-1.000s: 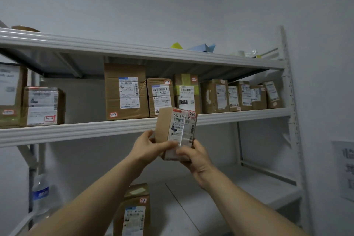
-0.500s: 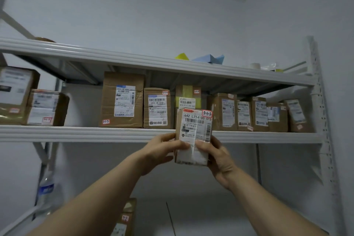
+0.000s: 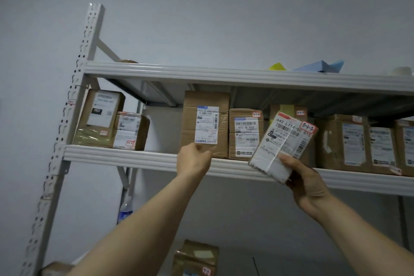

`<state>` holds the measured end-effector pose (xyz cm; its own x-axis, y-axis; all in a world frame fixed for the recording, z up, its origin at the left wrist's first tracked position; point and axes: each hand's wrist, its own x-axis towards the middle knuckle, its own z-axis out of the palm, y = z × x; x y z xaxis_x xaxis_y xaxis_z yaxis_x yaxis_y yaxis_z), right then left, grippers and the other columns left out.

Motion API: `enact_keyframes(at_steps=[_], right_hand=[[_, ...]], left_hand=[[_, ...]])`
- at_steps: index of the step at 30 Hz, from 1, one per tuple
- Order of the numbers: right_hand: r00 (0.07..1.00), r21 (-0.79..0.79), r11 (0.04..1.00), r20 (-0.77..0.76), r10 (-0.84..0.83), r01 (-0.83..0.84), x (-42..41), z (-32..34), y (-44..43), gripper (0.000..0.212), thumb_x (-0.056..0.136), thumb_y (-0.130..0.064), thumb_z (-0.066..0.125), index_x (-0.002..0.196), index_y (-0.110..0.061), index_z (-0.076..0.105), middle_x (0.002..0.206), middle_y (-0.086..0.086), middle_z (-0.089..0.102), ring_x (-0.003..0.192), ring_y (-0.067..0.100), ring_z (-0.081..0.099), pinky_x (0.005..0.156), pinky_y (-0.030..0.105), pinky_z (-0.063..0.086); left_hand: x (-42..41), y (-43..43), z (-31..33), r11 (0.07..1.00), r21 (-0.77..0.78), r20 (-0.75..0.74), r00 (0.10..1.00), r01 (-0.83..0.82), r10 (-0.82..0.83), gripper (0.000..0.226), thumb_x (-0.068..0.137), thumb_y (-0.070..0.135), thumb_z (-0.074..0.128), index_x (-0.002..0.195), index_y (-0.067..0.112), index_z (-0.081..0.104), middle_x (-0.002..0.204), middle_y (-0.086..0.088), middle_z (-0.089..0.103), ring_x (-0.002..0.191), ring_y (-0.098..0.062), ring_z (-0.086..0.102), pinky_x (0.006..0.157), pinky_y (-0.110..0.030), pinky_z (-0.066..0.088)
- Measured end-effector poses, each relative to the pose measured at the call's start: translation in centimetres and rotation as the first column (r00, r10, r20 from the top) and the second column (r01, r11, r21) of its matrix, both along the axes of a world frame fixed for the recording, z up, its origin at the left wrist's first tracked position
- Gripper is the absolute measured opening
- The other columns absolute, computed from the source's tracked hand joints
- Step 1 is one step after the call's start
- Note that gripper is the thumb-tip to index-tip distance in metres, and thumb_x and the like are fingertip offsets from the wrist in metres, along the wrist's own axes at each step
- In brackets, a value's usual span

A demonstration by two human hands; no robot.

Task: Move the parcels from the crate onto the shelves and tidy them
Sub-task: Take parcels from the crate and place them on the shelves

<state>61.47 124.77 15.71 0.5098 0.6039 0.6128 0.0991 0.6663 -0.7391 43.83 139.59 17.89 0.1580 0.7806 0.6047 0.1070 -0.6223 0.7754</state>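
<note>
My right hand [image 3: 307, 184] pinches a small parcel [image 3: 283, 143] by its lower end, thumb on the labelled face and fingers behind. The parcel tilts to the right, held up in front of the middle shelf [image 3: 134, 157] and its row of boxes. My left hand [image 3: 193, 160] is at the foot of a tall box [image 3: 205, 123] standing on that shelf, touching its lower front. Its fingers are hidden from my view, so I cannot tell whether they grip or only press. A shorter box [image 3: 245, 134] stands just right of the tall one.
</note>
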Motion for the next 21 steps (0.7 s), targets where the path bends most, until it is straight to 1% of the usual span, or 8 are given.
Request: enact_keyframes(at_steps=[3,6,9,11,13,16,18,21], right_hand=[[1.0,0.046,0.999,0.0,-0.029,0.029,-0.7,1.0,2.8,0.09,0.016,-0.051,0.091,0.099,-0.024,0.069,0.108,0.0,0.072,0.114,0.023,0.059,0.105,0.042,0.043],[0.999,0.074,0.997,0.01,-0.036,0.035,-1.7,2.0,4.6,0.068,0.029,-0.046,0.09,0.091,-0.026,0.069,0.108,0.002,0.072,0.109,0.021,0.062,0.099,0.037,0.049],[0.997,0.096,0.993,0.037,-0.066,0.062,-2.1,2.6,6.0,0.088,0.013,-0.053,0.091,0.094,-0.027,0.068,0.099,-0.002,0.074,0.101,0.018,0.065,0.089,0.032,0.047],[0.995,0.095,0.993,0.055,-0.077,0.072,-2.2,2.8,6.5,0.091,0.012,-0.055,0.089,0.096,-0.025,0.069,0.1,-0.002,0.074,0.101,0.017,0.065,0.087,0.031,0.047],[0.992,0.078,0.992,0.073,-0.101,0.096,-2.1,3.1,6.8,0.085,0.018,-0.053,0.09,0.096,-0.025,0.069,0.1,-0.002,0.074,0.099,0.015,0.067,0.086,0.03,0.048],[0.987,0.028,0.992,0.096,-0.125,0.123,-2.1,3.7,6.9,0.055,0.047,-0.037,0.081,0.099,-0.024,0.067,0.103,-0.001,0.074,0.098,0.014,0.066,0.087,0.029,0.048],[0.981,-0.004,0.991,0.14,-0.135,0.137,-2.0,4.0,7.0,0.05,0.054,-0.029,0.079,0.103,-0.023,0.067,0.104,-0.002,0.073,0.102,0.015,0.064,0.088,0.029,0.047],[0.975,-0.041,0.99,0.182,-0.128,0.137,-1.8,4.4,6.9,0.037,0.063,-0.025,0.073,0.1,-0.022,0.067,0.1,-0.002,0.074,0.102,0.016,0.063,0.078,0.023,0.044]], left_hand=[[-0.8,3.0,0.5,0.997,0.024,-0.05,0.996,-0.073,0.074,0.037,0.084,0.021,0.053,0.118,0.01,0.064,0.117,-0.007,0.065,0.112,-0.028,0.056,0.095,-0.039,0.047],[-1.3,6.1,1.5,0.989,0.041,-0.081,0.986,-0.141,0.144,0.037,0.085,0.018,0.051,0.121,0.011,0.06,0.121,-0.008,0.062,0.114,-0.029,0.053,0.1,-0.039,0.043],[-1.4,8.3,2.5,0.971,0.046,-0.075,0.969,-0.234,0.237,0.047,0.089,0.01,0.047,0.136,0.011,0.044,0.131,-0.01,0.057,0.125,-0.028,0.048,0.117,-0.042,0.018],[-1.4,9.3,2.9,0.968,0.007,-0.025,0.967,-0.252,0.252,0.057,0.091,0.004,0.044,0.146,0.007,0.029,0.137,-0.012,0.052,0.131,-0.027,0.043,0.119,-0.041,0.006],[-1.3,10.4,3.1,0.972,-0.031,0.031,0.972,-0.232,0.233,0.058,0.092,0.0,0.042,0.148,0.005,0.025,0.135,-0.016,0.052,0.13,-0.03,0.044,0.118,-0.044,0.014],[-1.0,12.1,3.5,0.984,-0.052,0.057,0.984,-0.168,0.171,0.056,0.093,0.002,0.04,0.147,0.007,0.027,0.136,-0.018,0.051,0.127,-0.034,0.045,0.112,-0.045,0.03],[-0.7,12.7,3.6,0.989,-0.046,0.003,0.99,-0.139,0.139,0.053,0.095,0.005,0.038,0.147,0.007,0.028,0.141,-0.018,0.046,0.128,-0.035,0.044,0.108,-0.043,0.036],[0.2,12.9,3.6,0.994,-0.025,-0.058,0.993,-0.103,0.102,0.052,0.096,0.006,0.041,0.146,0.006,0.028,0.141,-0.018,0.046,0.125,-0.035,0.046,0.103,-0.044,0.041]])
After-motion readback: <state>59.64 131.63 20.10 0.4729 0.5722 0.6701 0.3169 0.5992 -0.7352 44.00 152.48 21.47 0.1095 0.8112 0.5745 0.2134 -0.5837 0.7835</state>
